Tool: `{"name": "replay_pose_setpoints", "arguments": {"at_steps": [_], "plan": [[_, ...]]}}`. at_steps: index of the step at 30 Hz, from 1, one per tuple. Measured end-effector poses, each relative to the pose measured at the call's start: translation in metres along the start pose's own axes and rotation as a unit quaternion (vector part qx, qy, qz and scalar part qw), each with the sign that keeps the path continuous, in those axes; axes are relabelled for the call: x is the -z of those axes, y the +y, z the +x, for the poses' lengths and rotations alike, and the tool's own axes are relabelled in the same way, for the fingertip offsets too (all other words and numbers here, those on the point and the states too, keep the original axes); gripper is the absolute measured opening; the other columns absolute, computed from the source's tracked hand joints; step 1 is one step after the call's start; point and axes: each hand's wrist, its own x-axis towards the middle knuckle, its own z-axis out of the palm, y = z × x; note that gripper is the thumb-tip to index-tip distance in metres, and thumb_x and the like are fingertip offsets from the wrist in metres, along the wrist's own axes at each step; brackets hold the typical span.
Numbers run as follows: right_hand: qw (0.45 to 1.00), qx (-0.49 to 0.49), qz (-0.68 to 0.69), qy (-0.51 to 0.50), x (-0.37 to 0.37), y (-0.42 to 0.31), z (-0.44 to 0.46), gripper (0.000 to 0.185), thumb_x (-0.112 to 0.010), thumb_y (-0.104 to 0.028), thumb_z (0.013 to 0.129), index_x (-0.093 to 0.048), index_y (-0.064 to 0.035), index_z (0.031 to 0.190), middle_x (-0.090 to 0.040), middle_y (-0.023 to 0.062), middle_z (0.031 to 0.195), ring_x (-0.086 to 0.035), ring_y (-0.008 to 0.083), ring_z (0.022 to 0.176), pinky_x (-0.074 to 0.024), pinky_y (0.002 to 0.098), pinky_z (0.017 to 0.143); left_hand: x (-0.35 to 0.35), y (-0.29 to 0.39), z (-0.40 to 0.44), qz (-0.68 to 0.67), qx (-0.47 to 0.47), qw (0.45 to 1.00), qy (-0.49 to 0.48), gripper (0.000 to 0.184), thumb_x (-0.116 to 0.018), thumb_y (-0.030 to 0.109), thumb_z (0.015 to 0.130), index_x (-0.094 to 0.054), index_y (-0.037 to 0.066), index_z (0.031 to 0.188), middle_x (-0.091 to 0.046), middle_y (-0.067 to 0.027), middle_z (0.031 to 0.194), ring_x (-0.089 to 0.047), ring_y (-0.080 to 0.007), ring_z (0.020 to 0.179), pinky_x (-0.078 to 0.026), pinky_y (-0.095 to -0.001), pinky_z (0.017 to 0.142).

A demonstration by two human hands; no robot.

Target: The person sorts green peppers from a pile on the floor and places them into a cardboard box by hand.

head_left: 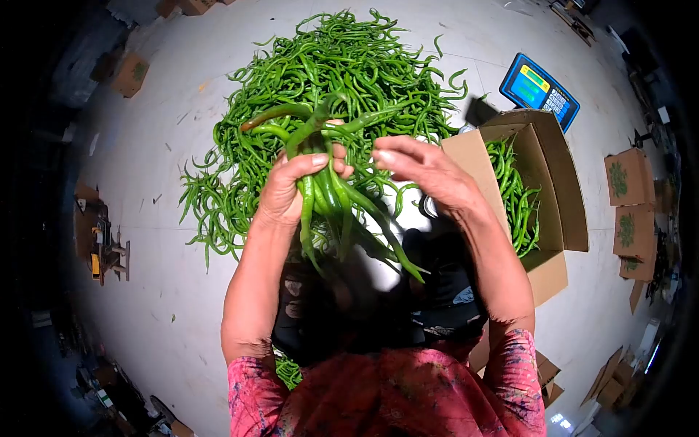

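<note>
Head view: the bare left hand (286, 183) clasps a bunch of long, glossy green peppers (328, 195), its long axis slanting down rightward, and just right of it, apart, the bare right hand (429, 170) hovers, empty, fingers loosely curved.

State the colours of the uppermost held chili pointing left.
The chili pepper is green with a brownish end; head view.

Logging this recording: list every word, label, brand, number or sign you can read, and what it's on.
None legible.
Blue-framed rectangular electronic display unit: markings too small and blurred to read.
Brown cardboard boxes at far right: green printed pictures, no readable words.
</note>
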Motion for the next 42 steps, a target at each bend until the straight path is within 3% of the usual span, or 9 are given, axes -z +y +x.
{"name": "replay_pose_setpoints", "arguments": {"at_steps": [1,2,7,12,17,23,27,31,42], "plan": [[0.997,-0.042,0.040,-0.047,-0.005,0.005,0.004,0.075,-0.068,-0.040,0.087,-0.039,0.0084,0.137,-0.055,0.0163,0.125,-0.054,0.0205,0.109,-0.0432,0.0309,0.093,-0.002,-0.003,0.001,-0.010,0.004,1.000,-0.005,0.062,-0.064,0.002,0.075,-0.043,-0.005,0.133,-0.065,-0.0136,0.098,-0.065,-0.0218,0.083,-0.056,-0.0392,0.085],[0.995,-0.053,0.058,-0.056,-0.018,0.010,0.003,0.074,-0.071,-0.039,0.085,-0.040,0.0055,0.136,-0.056,0.0143,0.121,-0.055,0.0199,0.107,-0.0432,0.0316,0.093,-0.005,-0.006,0.002,-0.020,0.008,1.000,-0.008,0.063,-0.065,0.003,0.075,-0.043,-0.004,0.134,-0.065,-0.0137,0.099,-0.065,-0.0223,0.084,-0.055,-0.0396,0.085],[0.979,-0.035,0.182,-0.083,-0.050,0.018,0.004,0.038,-0.070,-0.028,0.087,-0.058,-0.0034,0.113,-0.060,0.0013,0.091,-0.055,0.0075,0.080,-0.0455,0.0250,0.073,-0.019,-0.017,0.007,0.140,-0.028,0.989,0.032,0.056,-0.062,0.008,0.083,-0.043,0.000,0.134,-0.062,-0.0124,0.106,-0.065,-0.0192,0.083,-0.057,-0.0343,0.073],[0.983,-0.044,0.167,-0.060,-0.046,0.033,0.012,0.025,-0.066,-0.016,0.089,-0.059,-0.0042,0.110,-0.063,0.0029,0.091,-0.059,0.0093,0.076,-0.0489,0.0232,0.069,-0.024,-0.014,0.001,0.183,0.027,0.982,0.033,0.056,-0.062,0.017,0.089,-0.036,0.002,0.137,-0.057,-0.0076,0.102,-0.060,-0.0129,0.070,-0.053,-0.0260,0.053],[0.965,-0.038,0.259,-0.026,-0.037,0.020,0.007,0.025,-0.063,-0.013,0.091,-0.058,-0.0037,0.113,-0.064,0.0037,0.095,-0.062,0.0120,0.083,-0.0516,0.0250,0.074,-0.001,-0.033,0.008,0.023,0.028,0.999,0.007,0.033,-0.059,0.015,0.093,-0.049,0.000,0.120,-0.058,-0.0102,0.099,-0.060,-0.0170,0.070,-0.055,-0.0339,0.058],[0.962,-0.019,0.271,-0.016,-0.038,0.026,0.009,0.028,-0.065,-0.012,0.090,-0.058,-0.0035,0.116,-0.063,0.0038,0.097,-0.062,0.0122,0.085,-0.0522,0.0265,0.074,-0.008,-0.029,0.007,-0.010,0.025,0.999,0.035,0.034,-0.059,0.016,0.093,-0.049,-0.001,0.121,-0.061,-0.0112,0.101,-0.061,-0.0173,0.073,-0.056,-0.0331,0.060],[0.978,-0.023,0.205,0.006,-0.038,0.022,0.008,0.031,-0.066,-0.011,0.089,-0.057,-0.0034,0.118,-0.063,0.0031,0.099,-0.060,0.0118,0.085,-0.0517,0.0266,0.075,-0.007,-0.036,0.008,0.033,0.010,0.999,0.020,0.032,-0.060,0.014,0.093,-0.051,0.001,0.121,-0.063,-0.0088,0.101,-0.064,-0.0156,0.077,-0.057,-0.0313,0.063],[0.972,-0.049,0.227,-0.016,-0.040,0.022,0.004,0.034,-0.065,-0.012,0.090,-0.056,-0.0037,0.122,-0.063,0.0037,0.105,-0.060,0.0128,0.089,-0.0514,0.0279,0.080,-0.010,-0.035,0.005,0.065,0.026,0.997,0.026,0.032,-0.059,0.011,0.093,-0.052,0.002,0.123,-0.062,-0.0069,0.109,-0.062,-0.0159,0.097,-0.053,-0.0293,0.083],[0.977,-0.039,0.208,0.026,-0.036,0.015,0.009,0.029,-0.062,-0.010,0.090,-0.060,0.0021,0.116,-0.067,0.0071,0.100,-0.062,0.0140,0.090,-0.0495,0.0286,0.084,-0.013,-0.018,0.004,0.085,-0.047,0.992,0.085,0.027,-0.058,0.010,0.093,-0.048,0.000,0.116,-0.063,-0.0168,0.108,-0.064,-0.0233,0.094,-0.055,-0.0359,0.084]]}}
